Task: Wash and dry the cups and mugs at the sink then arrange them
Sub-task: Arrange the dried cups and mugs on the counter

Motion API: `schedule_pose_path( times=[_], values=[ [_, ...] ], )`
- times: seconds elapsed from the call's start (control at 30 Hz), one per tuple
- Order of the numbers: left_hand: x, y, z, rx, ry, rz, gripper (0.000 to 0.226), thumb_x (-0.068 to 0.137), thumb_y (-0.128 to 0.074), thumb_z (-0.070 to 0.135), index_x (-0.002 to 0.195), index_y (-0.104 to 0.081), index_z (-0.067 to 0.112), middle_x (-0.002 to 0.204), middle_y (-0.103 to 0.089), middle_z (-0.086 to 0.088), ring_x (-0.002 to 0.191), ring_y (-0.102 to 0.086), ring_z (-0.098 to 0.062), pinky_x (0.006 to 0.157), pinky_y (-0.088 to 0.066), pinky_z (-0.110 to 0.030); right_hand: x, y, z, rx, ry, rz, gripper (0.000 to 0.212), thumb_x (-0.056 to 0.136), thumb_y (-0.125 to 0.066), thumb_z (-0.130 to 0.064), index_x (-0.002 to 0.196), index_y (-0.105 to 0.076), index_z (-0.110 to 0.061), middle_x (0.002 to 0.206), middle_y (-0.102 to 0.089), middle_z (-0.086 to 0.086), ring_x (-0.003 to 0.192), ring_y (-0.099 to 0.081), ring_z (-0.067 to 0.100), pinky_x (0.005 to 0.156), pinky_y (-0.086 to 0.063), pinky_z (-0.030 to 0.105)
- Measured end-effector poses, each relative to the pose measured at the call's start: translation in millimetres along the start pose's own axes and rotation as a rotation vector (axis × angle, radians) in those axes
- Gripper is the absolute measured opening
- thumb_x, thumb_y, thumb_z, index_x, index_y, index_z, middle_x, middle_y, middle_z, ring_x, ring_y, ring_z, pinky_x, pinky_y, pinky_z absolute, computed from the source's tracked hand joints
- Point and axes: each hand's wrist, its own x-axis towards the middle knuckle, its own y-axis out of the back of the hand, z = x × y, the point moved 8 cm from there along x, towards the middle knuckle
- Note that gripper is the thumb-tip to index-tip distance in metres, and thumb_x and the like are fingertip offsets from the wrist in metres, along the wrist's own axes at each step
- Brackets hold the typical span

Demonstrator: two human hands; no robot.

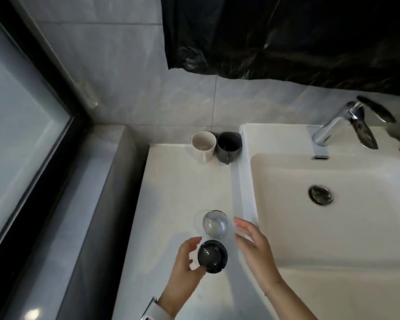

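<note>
Left hand (185, 262) touches black cup (212, 256) — right hand (254, 248) just beside.

Left hand (185, 259) low, fingers softly curled, holding nothing. Right hand (252, 244) beside it, fingers straight and spread.

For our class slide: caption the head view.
Left hand touches a black cup beside a clear glass; right hand hovers open.

White counter (171, 185); cream cup (203, 144); dark grey mug (229, 145); black cup (212, 256); clear glass (215, 224); chrome tap (346, 122).
</note>
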Motion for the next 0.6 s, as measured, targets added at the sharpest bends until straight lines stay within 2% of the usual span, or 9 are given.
schedule_pose_path(
  times=[0.1,0.2,0.33,0.43,0.5,0.6],
  values=[
    [-7.9,-17.5,-10.7,0.072,-0.076,-0.035,0.083,0.069,-0.074,0.027,0.137,-0.029,0.038,0.141,-0.034,0.021,0.134,-0.031,0.008,0.099,-0.026,0.000,-8.3,0.2,5.8,-0.026,-0.002,-0.016,0.039,0.093,-0.054,-0.002,0.122,-0.060,-0.026,0.127,-0.058,-0.011,0.120,-0.051,-0.003,0.085,-0.044,0.007],
    [-6.3,-26.1,-11.7,0.085,-0.118,0.044,0.092,0.058,-0.076,0.052,0.135,-0.026,0.044,0.136,-0.038,0.024,0.130,-0.034,0.011,0.102,-0.027,-0.004,-13.9,1.9,7.6,-0.019,-0.011,-0.009,0.038,0.093,-0.053,-0.001,0.120,-0.059,-0.028,0.125,-0.059,-0.009,0.118,-0.053,0.001,0.084,-0.042,0.010],
    [-3.1,-21.9,-15.4,0.151,-0.136,0.150,0.080,0.060,-0.081,0.055,0.127,-0.039,0.048,0.128,-0.052,0.026,0.122,-0.048,0.003,0.100,-0.039,-0.014,-16.5,2.8,11.5,-0.055,-0.012,-0.026,0.038,0.093,-0.052,-0.002,0.120,-0.058,-0.029,0.126,-0.058,-0.007,0.115,-0.054,0.001,0.081,-0.043,0.008],
    [-6.3,-7.1,-22.6,0.153,-0.115,0.241,0.088,0.060,-0.087,0.049,0.136,-0.045,0.033,0.128,-0.055,0.019,0.121,-0.054,-0.005,0.102,-0.048,-0.030,-8.7,-1.1,13.0,-0.131,-0.004,-0.036,0.039,0.093,-0.057,-0.006,0.127,-0.053,-0.026,0.131,-0.052,-0.003,0.111,-0.054,0.000,0.080,-0.044,0.007],
    [-7.9,10.1,-27.9,0.106,-0.100,0.340,0.087,0.062,-0.091,0.037,0.136,-0.049,0.024,0.128,-0.058,0.011,0.119,-0.057,-0.012,0.100,-0.050,-0.037,1.0,-9.5,16.0,-0.233,0.008,-0.081,0.058,0.088,-0.066,-0.010,0.138,-0.041,-0.027,0.135,-0.043,-0.006,0.116,-0.050,0.009,0.089,-0.042,0.017],
    [-5.3,40.1,-31.3,0.047,-0.070,0.452,0.082,0.063,-0.092,0.027,0.134,-0.050,0.022,0.127,-0.058,0.005,0.116,-0.059,-0.015,0.098,-0.052,-0.039,15.2,-29.6,19.9,-0.445,0.046,-0.179,0.092,0.080,-0.076,-0.022,0.149,-0.017,-0.028,0.134,-0.029,-0.012,0.121,-0.043,0.010,0.098,-0.040,0.025]
  ],
)
